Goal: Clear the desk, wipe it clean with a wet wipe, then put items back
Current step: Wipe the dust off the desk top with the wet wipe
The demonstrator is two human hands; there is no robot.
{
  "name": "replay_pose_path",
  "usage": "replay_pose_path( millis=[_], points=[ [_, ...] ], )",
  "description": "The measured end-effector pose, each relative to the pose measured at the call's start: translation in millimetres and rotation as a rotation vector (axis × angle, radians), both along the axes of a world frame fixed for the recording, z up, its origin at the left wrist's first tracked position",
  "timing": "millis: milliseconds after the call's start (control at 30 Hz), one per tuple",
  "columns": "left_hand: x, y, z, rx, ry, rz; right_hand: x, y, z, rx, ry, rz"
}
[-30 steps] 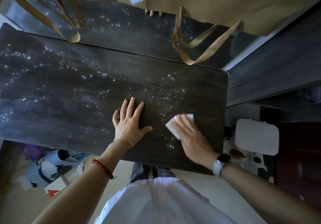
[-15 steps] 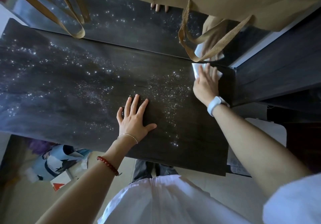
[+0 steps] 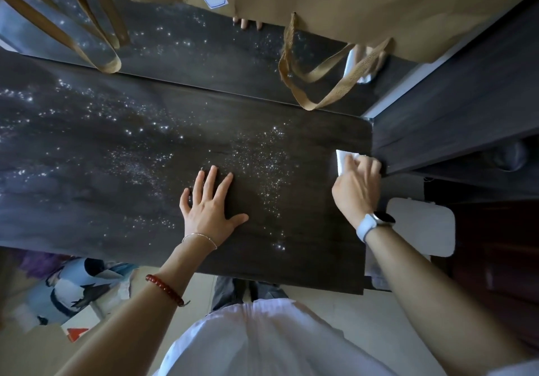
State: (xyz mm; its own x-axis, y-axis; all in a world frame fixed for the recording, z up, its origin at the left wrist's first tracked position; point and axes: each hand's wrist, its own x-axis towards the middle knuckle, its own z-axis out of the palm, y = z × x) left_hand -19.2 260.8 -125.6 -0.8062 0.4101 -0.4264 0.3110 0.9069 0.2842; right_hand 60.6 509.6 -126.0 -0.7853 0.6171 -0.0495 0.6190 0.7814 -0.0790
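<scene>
The dark wood desk (image 3: 122, 177) fills the middle of the head view, its top bare and speckled with glinting wet droplets. My left hand (image 3: 208, 208) lies flat on it near the front edge, fingers spread and holding nothing. My right hand (image 3: 357, 187) presses a white wet wipe (image 3: 341, 161) against the desk's right edge, about halfway along that side. Only the wipe's upper left corner shows past my fingers.
Brown paper bags (image 3: 364, 5) with ribbon handles (image 3: 329, 84) hang over the glossy back panel. A dark cabinet (image 3: 455, 113) stands against the desk's right side, with a white box (image 3: 421, 227) below it. Coloured bags (image 3: 75, 288) sit on the floor at the lower left.
My right hand slid the wipe from the desk's front right up to the far right corner, then back toward me along the right edge. The left hand stayed put.
</scene>
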Motion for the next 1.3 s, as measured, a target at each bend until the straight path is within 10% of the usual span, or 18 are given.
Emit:
replay_pose_path(
  millis=[1300],
  points=[
    [-22.9, 24.2, 16.2, -0.174, -0.025, -0.102, -70.7, 38.9, 14.9, -0.305, -0.074, -0.332]
  ],
)
